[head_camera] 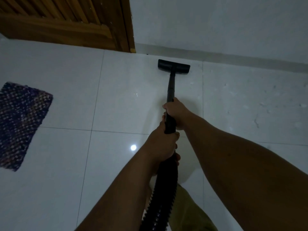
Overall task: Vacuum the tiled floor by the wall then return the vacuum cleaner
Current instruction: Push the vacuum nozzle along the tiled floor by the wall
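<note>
A black vacuum wand [171, 87] runs from my hands down to a flat black floor head [173, 66], which lies on the white tiled floor [126, 100] just short of the wall's skirting [233, 58]. My right hand [176, 112] grips the wand's upper part. Below it, my left hand [162, 144] grips the handle end where the ribbed black hose [160, 197] joins. The hose drops toward the bottom edge of the view. The vacuum's body is out of sight.
A wooden louvred door [66, 22] stands at the upper left, its frame meeting the white wall [216, 22]. A dark woven mat [20, 124] lies on the tiles at the left. Pale specks mark the tile at the right.
</note>
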